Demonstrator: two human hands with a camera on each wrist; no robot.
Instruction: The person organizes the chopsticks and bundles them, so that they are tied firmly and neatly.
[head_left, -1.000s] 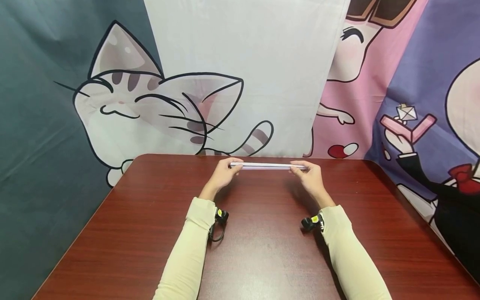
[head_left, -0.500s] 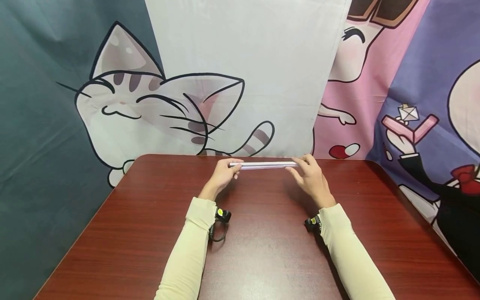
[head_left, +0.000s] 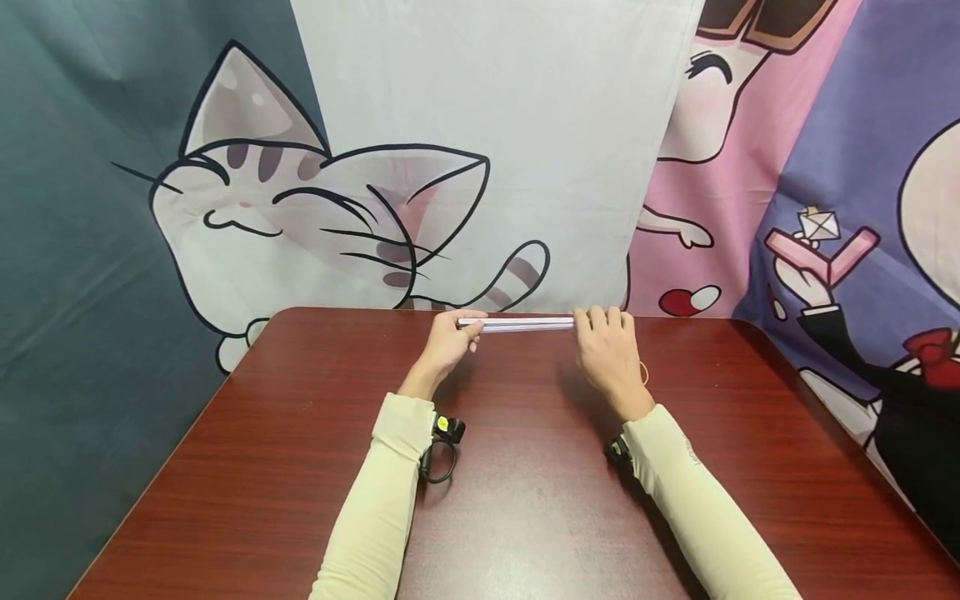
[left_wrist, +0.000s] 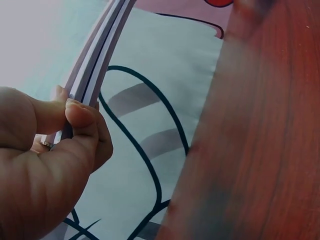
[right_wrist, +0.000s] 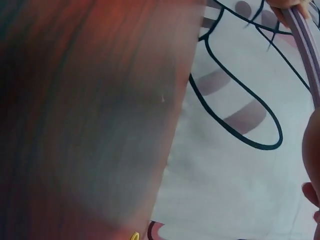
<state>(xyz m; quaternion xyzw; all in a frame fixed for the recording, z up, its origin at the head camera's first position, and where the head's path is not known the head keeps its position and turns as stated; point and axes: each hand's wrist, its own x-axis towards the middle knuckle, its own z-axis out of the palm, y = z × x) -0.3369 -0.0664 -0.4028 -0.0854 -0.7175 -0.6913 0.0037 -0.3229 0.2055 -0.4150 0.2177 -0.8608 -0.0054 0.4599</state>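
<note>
A long, thin, layered strip (head_left: 527, 323) in white and lilac is held level near the far table edge, seen almost edge-on. A dark line runs between its layers (left_wrist: 102, 52) in the left wrist view; its exact kind cannot be told. My left hand (head_left: 444, 346) pinches the left end between thumb and fingers. Over the right end, the fingers of my right hand (head_left: 609, 358) are curled, back of the hand facing up. Only part of that hand (right_wrist: 312, 155) shows at the edge of the right wrist view, and its thumb is hidden in the head view.
A reddish-brown wooden table (head_left: 525, 500) spreads under both arms. Behind it hangs a printed cloth (head_left: 487, 83) with a cartoon cat. Black wrist cameras are strapped on the left (head_left: 448, 429) and right (head_left: 618, 451) wrists, the left with a looped cable.
My right hand loosened its pinch on the strip's right end, turned palm-down and moved left, now gripping over the end. The left hand kept its pinch and rose slightly.
</note>
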